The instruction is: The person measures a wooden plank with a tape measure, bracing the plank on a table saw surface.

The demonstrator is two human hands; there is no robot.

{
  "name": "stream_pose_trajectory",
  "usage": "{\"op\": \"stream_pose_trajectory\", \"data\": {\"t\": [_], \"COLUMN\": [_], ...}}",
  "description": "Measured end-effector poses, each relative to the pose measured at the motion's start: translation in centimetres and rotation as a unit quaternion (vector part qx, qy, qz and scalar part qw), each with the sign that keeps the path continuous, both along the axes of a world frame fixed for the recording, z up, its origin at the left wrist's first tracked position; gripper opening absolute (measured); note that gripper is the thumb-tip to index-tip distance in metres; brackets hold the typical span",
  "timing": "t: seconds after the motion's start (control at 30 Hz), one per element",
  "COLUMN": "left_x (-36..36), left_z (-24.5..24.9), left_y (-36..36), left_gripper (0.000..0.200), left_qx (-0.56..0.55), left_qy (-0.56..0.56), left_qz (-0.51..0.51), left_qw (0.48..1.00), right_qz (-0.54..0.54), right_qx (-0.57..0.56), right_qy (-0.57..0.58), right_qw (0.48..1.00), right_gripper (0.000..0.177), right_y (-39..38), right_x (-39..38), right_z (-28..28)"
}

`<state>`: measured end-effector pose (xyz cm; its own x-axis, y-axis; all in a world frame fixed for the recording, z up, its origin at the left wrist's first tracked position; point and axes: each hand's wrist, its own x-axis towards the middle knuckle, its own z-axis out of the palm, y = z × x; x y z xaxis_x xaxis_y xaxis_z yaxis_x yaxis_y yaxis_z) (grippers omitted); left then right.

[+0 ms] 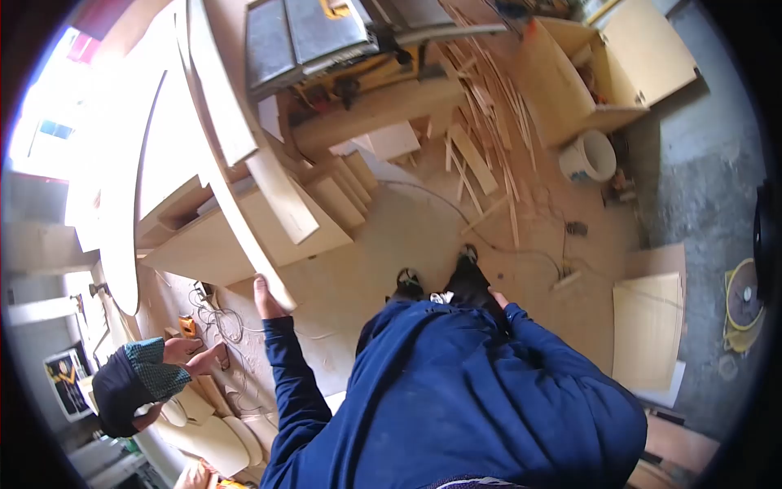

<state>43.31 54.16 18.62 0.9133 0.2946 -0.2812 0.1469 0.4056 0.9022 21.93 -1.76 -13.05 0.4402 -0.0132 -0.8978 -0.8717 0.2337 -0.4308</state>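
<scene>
My left hand grips the near end of a long, narrow wooden board, its thumb along the edge. That board runs up and away to the upper left. Beside it lies a second, wider board, which my hand does not touch. Both pass over a large wooden panel piece on the floor. My right hand hangs by my right thigh. Only a small part of it shows past the blue sleeve, and its fingers are hidden.
A table saw stands ahead, with thin wood offcuts right of it. Farther right are an open wooden cabinet, a white bucket and leaning panels. Cables cross the floor. Another person bends at lower left.
</scene>
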Motion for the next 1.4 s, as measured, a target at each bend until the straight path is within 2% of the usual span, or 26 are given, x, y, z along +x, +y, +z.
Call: {"op": "stream_pose_trajectory", "data": {"t": [0.03,0.1,0.13,0.2,0.23,0.27,0.3,0.33,0.37,0.4,0.43,0.47,0.5,0.53,0.57,0.6,0.7,0.73,0.8,0.93,1.0,1.1,1.2,1.3,1.37,1.4], "left_x": [0.1,-1.5,-2.7,-5.3,-9.0,-11.3,-17.2,-12.1,-11.9,-14.8,-15.4,-12.5,-12.5,-9.4,-4.4,-2.6,2.6,4.1,7.0,10.5,12.1,15.5,18.9,22.1,24.4,25.3], "left_z": [-0.8,-0.6,-3.5,-7.4,-17.6,-19.5,-22.8,-20.7,-13.7,-19.4,-25.0,-28.4,-26.4,-23.1,-16.7,-14.4,-11.7,-10.8,-9.0,-8.2,-7.4,-9.2,-13.0,-16.0,-18.7,-20.9], "left_y": [1.4,2.8,5.4,5.7,11.6,11.9,12.2,8.4,-1.5,1.7,1.9,2.0,-0.8,-5.9,-12.5,-15.0,-21.9,-23.5,-26.7,-30.7,-32.1,-33.1,-36.7,-41.5,-44.8,-46.5], "left_gripper": [0.066,0.071,0.069,0.043,0.032,0.027,0.027,0.052,0.058,0.058,0.061,0.064,0.064,0.06,0.057,0.057,0.047,0.044,0.034,0.021,0.02,0.022,0.024,0.032,0.037,0.037], "left_qx": [-0.014,-0.234,-0.275,-0.173,-0.176,-0.11,-0.102,0.057,0.194,0.201,0.319,0.402,0.404,0.367,0.325,0.326,0.389,0.314,0.234,0.313,0.345,0.434,0.352,0.318,0.505,0.505], "left_qy": [0.054,0.061,0.097,0.322,0.228,0.42,0.425,0.653,0.656,0.659,0.51,0.31,0.307,0.347,0.384,0.384,0.291,0.296,0.273,0.117,0.114,0.106,0.163,0.203,0.121,0.123], "left_qz": [0.033,-0.092,-0.101,0.128,-0.078,0.025,0.017,-0.14,-0.181,-0.188,-0.438,-0.646,-0.65,-0.578,-0.497,-0.501,-0.458,-0.411,-0.349,-0.245,-0.271,-0.359,-0.368,-0.407,-0.482,-0.48], "left_qw": [0.998,0.966,0.951,0.922,0.954,0.9,0.899,0.742,0.707,0.7,0.668,0.57,0.566,0.641,0.707,0.704,0.745,0.803,0.865,0.91,0.892,0.819,0.845,0.832,0.706,0.707], "right_qz": [-0.079,-0.165,-0.24,-0.246,-0.235,-0.245,-0.265,-0.284,-0.294,-0.241,-0.186,-0.195,-0.094,0.01,0.005,0.094,0.244,0.308,0.259,0.124,0.082,0.03,0.142,0.134,0.177,0.179], "right_qx": [0.044,0.07,0.091,0.048,0.002,0.003,0.024,0.046,0.045,0.032,0.022,0.025,-0.05,-0.124,-0.122,-0.131,-0.211,-0.272,-0.32,-0.312,-0.297,-0.301,-0.38,-0.361,-0.37,-0.374], "right_qy": [0.014,-0.024,-0.074,-0.106,-0.147,-0.141,-0.094,-0.046,-0.04,0.004,0.05,0.054,0.066,0.08,0.082,0.131,0.135,0.096,-0.016,-0.055,-0.106,-0.133,-0.071,-0.11,-0.099,-0.136], "right_qw": [0.996,0.983,0.964,0.962,0.961,0.959,0.959,0.957,0.954,0.97,0.981,0.979,0.992,0.989,0.989,0.978,0.937,0.906,0.911,0.94,0.945,0.944,0.912,0.916,0.907,0.9], "right_gripper": [0.057,0.056,0.055,0.056,0.058,0.058,0.066,0.073,0.073,0.075,0.076,0.076,0.076,0.076,0.076,0.073,0.062,0.055,0.044,0.034,0.03,0.032,0.033,0.028,0.028,0.028], "right_y": [1.0,1.9,2.4,3.7,4.1,4.0,3.8,3.5,2.9,2.2,1.9,1.9,1.3,0.6,-0.6,-2.0,-6.9,-8.0,-10.8,-17.7,-20.8,-24.0,-25.3,-25.1,-24.6,-24.4], "right_x": [-1.1,-3.8,-4.8,-4.1,-2.3,-1.6,-1.1,-1.1,-1.7,-2.3,-2.9,-2.6,-1.5,-0.7,-0.2,0.4,4.8,6.2,7.7,18.4,21.7,26.7,31.0,34.0,36.2,37.2], "right_z": [1.9,-0.5,-1.3,4.0,8.2,9.7,11.0,11.6,10.5,9.1,8.4,9.2,10.6,11.3,10.7,9.8,9.0,9.2,3.7,7.5,4.4,6.7,9.7,9.4,9.7,9.7]}}
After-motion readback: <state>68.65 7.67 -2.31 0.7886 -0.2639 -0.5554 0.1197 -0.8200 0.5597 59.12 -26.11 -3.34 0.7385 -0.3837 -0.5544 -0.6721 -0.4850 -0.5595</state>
